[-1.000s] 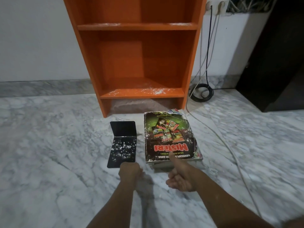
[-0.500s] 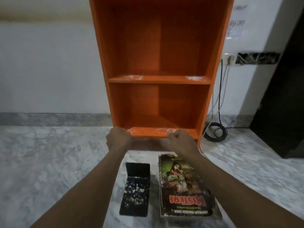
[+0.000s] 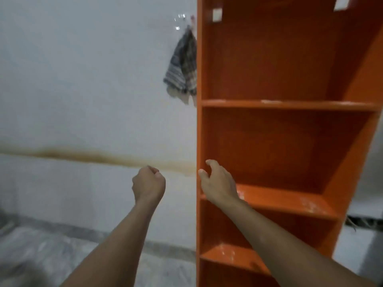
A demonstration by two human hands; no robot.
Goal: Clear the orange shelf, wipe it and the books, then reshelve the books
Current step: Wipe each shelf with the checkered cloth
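The orange shelf (image 3: 269, 59) stands upright at the right, its boards flecked with white dust. A checked cloth (image 3: 182, 67) hangs on the white wall (image 3: 83, 79) just beside its left side panel. The left hand (image 3: 148, 183) is a closed fist holding nothing, in front of the wall; the right hand (image 3: 218, 184) is at the panel's front edge, fingers (image 3: 210, 162) loosely curved and apart — whether they touch it I cannot tell.

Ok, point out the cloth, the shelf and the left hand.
cloth (image 3: 182, 67): head view, middle of the hanging checked fabric.
shelf (image 3: 290, 105): head view, front edge of the upper board.
left hand (image 3: 148, 184): head view, back of the fist.
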